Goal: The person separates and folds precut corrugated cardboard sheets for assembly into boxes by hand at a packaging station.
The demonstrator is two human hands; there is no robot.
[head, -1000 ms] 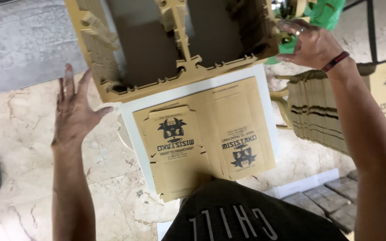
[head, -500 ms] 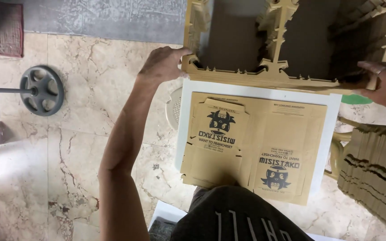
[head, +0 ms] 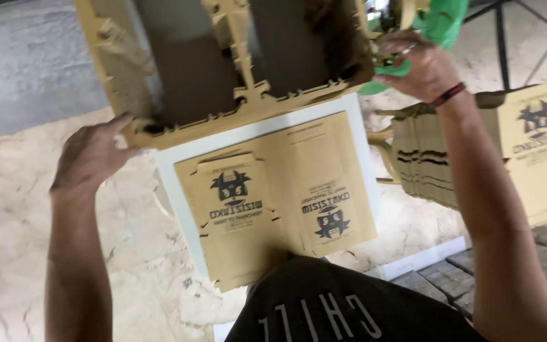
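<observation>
While our left hand (head: 93, 158) and right hand (head: 416, 63) grip the cut cardboard sheet (head: 235, 69) above the flat printed box (head: 273, 196), it could tear if we tug unevenly.

Over that last second the left hand (head: 93, 158), which had hung open and clear above the marble floor, came up to grip the near left corner of the big tan die-cut cardboard sheet (head: 223, 69), while the right hand (head: 416, 63) kept its hold on the far right corner.
</observation>
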